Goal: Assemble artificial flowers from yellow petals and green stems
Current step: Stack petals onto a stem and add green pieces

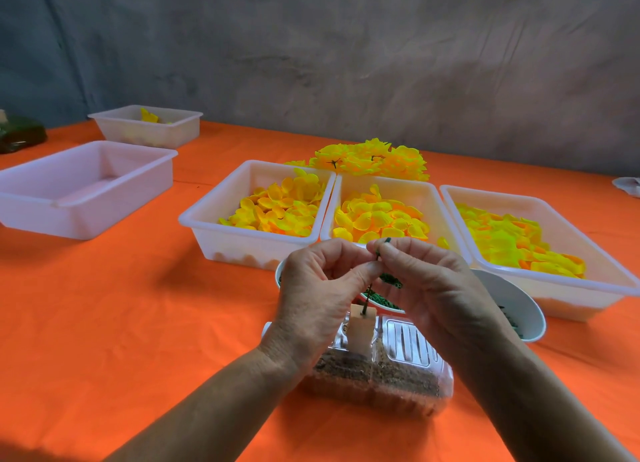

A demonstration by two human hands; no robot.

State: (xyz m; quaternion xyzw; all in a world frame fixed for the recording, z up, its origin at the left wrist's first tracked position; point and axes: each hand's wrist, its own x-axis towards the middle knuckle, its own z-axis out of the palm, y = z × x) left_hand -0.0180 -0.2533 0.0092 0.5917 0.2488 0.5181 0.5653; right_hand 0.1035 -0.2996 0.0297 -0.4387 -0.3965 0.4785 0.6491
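Hands, L (pixel 313 290) & R (pixel 424 285), pinch green stem (pixel 378 252); 3 tubs (pixel 221 240) w/ yellow petals (pixel 277 210).

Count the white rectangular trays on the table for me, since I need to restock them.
5. Three petal-filled trays sit side by side ahead: left, middle, right. One large tray sits at far left, a smaller one behind it. None appears hidden.
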